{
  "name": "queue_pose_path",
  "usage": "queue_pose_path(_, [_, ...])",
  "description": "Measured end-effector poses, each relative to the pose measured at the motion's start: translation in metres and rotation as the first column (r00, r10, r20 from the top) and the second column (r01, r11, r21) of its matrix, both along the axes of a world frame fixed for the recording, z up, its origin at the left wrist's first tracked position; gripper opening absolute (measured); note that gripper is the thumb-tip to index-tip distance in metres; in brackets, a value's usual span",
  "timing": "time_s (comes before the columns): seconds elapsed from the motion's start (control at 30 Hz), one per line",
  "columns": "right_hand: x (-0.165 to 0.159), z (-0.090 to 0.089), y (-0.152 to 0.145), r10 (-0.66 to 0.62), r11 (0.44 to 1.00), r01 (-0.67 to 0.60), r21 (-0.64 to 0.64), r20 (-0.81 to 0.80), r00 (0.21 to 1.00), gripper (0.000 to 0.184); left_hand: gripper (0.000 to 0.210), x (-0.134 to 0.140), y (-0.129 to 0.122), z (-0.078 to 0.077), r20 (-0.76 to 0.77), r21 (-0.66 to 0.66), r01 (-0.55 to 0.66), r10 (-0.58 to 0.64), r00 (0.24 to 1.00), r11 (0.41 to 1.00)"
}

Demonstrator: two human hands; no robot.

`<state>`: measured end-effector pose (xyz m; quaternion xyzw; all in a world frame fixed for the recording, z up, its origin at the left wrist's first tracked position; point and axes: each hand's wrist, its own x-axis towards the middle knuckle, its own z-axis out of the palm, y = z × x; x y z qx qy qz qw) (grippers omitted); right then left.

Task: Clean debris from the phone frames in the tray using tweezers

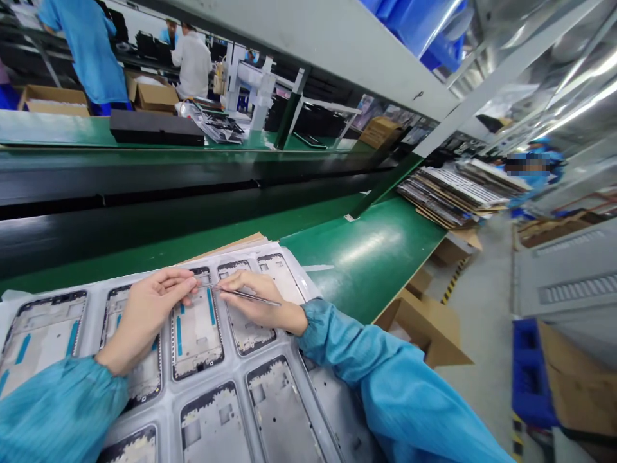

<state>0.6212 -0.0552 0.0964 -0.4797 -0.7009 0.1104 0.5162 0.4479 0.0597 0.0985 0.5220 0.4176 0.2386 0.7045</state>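
A pale grey, dark-rimmed phone frame (197,331) with blue strips (211,306) lies in a tray (200,381); the right hand (264,291) grips tweezers (250,296), but whether the left hand (152,301) grasps anything, I cannot tell.

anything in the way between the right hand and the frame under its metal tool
Nothing visible, only the metal tool that the right hand holds over the frame; the left hand is close beside its tip.
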Motion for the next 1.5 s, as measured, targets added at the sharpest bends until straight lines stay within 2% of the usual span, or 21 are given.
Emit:
queue_pose_path(0.27, [0.000,0.001,0.000,0.006,1.000,-0.006,0.029,0.004,1.000,0.011,0.058,-0.001,0.001,-0.007,0.025,0.071,0.028,-0.030,0.999,0.997])
queue_pose_path(0.5, [0.000,0.001,-0.001,-0.017,1.000,0.016,-0.008,-0.055,0.998,0.011,0.065,0.000,0.001,-0.001,-0.021,0.014,0.023,-0.023,1.000,1.000])
queue_pose_path(0.8, [0.000,0.004,-0.001,-0.016,0.998,0.008,-0.064,-0.132,0.991,0.009,0.065,-0.001,-0.001,-0.003,-0.041,0.039,0.076,-0.074,0.996,0.996])
queue_pose_path(1.0, [0.004,0.006,0.000,0.025,0.964,-0.110,-0.242,-0.329,0.944,0.012,0.068,-0.003,0.001,0.002,-0.019,0.019,0.166,-0.166,0.986,0.986])
queue_pose_path(1.07, [0.006,0.007,-0.001,-0.018,0.962,-0.073,-0.264,-0.325,0.945,0.013,0.071,-0.003,0.002,0.005,-0.010,0.020,0.167,-0.167,0.986,0.986])
queue_pose_path(1.17, [0.014,0.007,0.000,-0.181,0.956,0.103,-0.276,-0.271,0.945,0.013,0.078,-0.004,0.002,0.006,0.005,0.009,0.191,-0.191,0.982,0.981])
queue_pose_path(1.3, [0.030,0.000,0.005,-0.352,0.914,0.260,-0.313,-0.289,0.890,0.021,0.086,-0.006,0.005,0.002,0.022,-0.005,0.215,-0.215,0.976,0.977])
queue_pose_path(1.4, [0.037,-0.006,0.008,-0.388,0.900,0.283,-0.331,-0.315,0.866,0.024,0.088,-0.008,0.006,-0.001,0.028,0.006,0.235,-0.235,0.972,0.972])
queue_pose_path(1.5, [0.038,-0.006,0.008,-0.368,0.912,0.287,-0.292,-0.277,0.888,0.022,0.090,-0.010,0.005,-0.002,0.032,0.029,0.244,-0.245,0.969,0.969])
